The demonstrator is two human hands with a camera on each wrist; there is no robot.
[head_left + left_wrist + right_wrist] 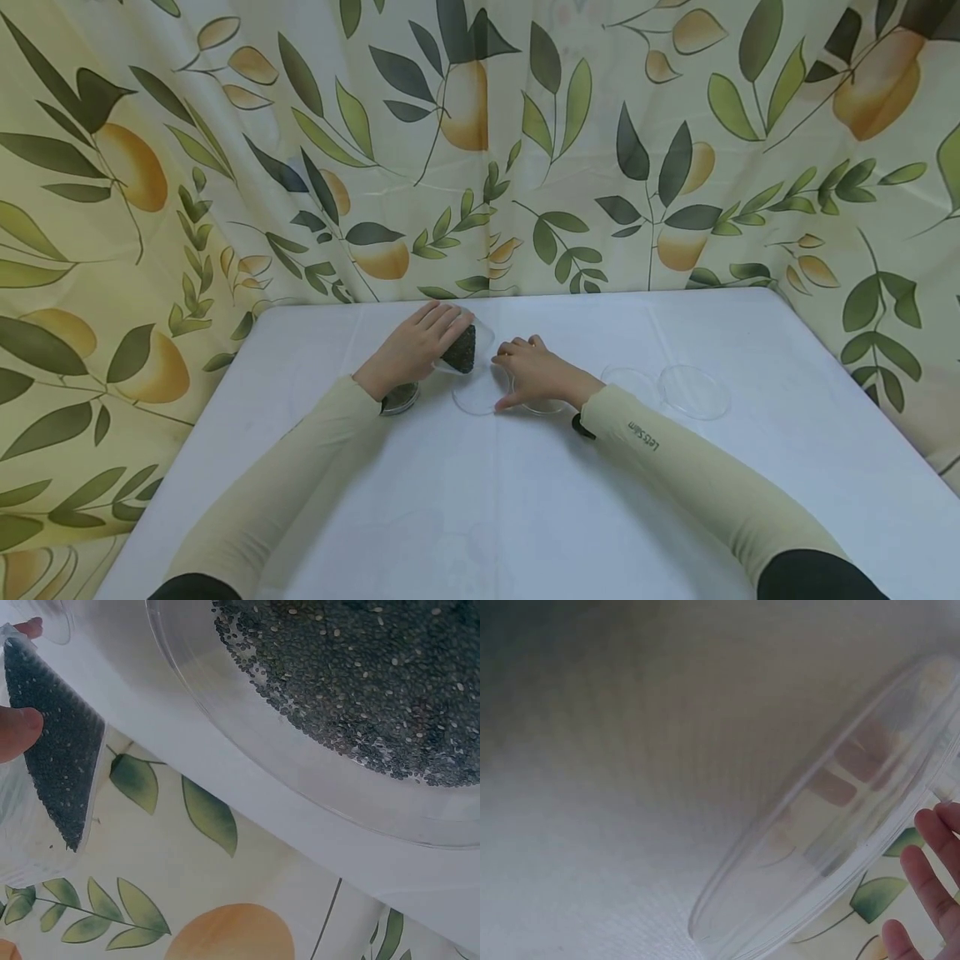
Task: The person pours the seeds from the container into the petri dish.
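Note:
My left hand (423,340) grips a tilted clear plastic container (461,348) with black sesame seeds heaped against one side. In the left wrist view a thumb presses on this container (56,742). Beneath it stands a clear round dish (467,398). My right hand (543,373) holds that dish's right side, thumb at the near rim and fingers at the far rim. Under the left wrist sits another round dish (202,690) with black sesame seeds spread in it. The right wrist view shows a clear dish (817,825) close to the lens, beside spread fingers (932,889).
Beneath the right wrist lies one more clear dish (543,407). Further right are two clear round pieces, one of them a disc (695,392). All stand on a white-covered table (450,500), with a leaf-and-fruit patterned curtain (487,167) behind its far edge.

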